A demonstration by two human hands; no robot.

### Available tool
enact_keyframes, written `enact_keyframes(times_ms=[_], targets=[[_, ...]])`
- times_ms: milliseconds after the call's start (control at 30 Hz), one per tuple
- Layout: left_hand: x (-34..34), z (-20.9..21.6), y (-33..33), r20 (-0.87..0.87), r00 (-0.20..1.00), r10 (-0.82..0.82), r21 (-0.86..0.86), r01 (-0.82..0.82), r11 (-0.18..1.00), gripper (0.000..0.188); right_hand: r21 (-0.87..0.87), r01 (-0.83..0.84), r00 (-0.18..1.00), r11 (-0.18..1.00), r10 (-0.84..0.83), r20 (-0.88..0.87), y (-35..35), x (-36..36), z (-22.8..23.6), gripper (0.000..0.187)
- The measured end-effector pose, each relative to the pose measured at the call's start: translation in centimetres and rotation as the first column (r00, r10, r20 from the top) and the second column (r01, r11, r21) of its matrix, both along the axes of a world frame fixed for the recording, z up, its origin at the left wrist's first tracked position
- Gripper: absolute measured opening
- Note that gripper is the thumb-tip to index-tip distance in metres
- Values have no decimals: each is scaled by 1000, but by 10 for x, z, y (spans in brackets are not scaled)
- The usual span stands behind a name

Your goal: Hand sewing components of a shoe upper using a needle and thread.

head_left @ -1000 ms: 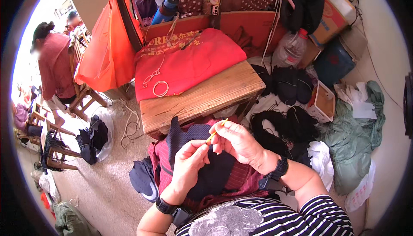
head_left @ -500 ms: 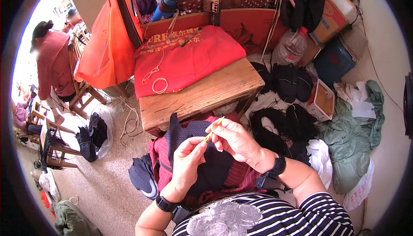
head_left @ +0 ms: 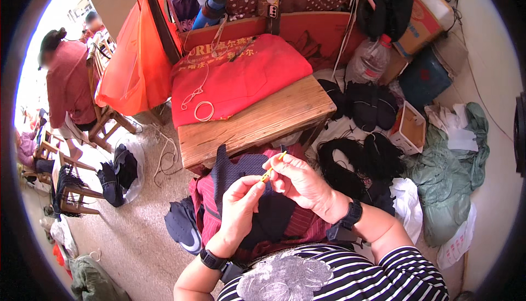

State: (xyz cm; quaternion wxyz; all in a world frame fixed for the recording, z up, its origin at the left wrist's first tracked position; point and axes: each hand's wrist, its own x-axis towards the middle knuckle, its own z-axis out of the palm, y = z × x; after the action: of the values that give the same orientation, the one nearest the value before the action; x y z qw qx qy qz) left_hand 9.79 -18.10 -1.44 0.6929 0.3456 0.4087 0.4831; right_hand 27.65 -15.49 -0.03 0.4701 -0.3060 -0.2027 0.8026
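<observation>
The yellow stick (head_left: 267,176) slants, its lower end pinched in the fingers of the left hand (head_left: 240,205), its upper part gripped by the right hand (head_left: 301,183).

Left hand (head_left: 242,198) and right hand (head_left: 300,179) pinching a slim yellow tool (head_left: 267,176), dark fabric (head_left: 276,213) beneath, red cloth (head_left: 246,76) on wooden worktop (head_left: 257,125) beyond, black bundles (head_left: 371,106) at right, seated person (head_left: 71,81) far left

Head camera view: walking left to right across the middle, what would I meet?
Wooden stool → dark bundles → person's left hand → right hand → black strands → green sack.
</observation>
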Motion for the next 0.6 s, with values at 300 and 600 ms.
enact_keyframes(times_ms=[300, 600], targets=[[-2, -2, 1, 52, 998, 24, -23, -22, 999, 14, 62, -4, 1000, 998, 2, 27, -4, -4, -4, 22], [-1, -2, 6, -78, 997, -14, 101, 22, 995, 21, 102, 85, 988, 991, -97, 121, -10, -7, -3, 19]])
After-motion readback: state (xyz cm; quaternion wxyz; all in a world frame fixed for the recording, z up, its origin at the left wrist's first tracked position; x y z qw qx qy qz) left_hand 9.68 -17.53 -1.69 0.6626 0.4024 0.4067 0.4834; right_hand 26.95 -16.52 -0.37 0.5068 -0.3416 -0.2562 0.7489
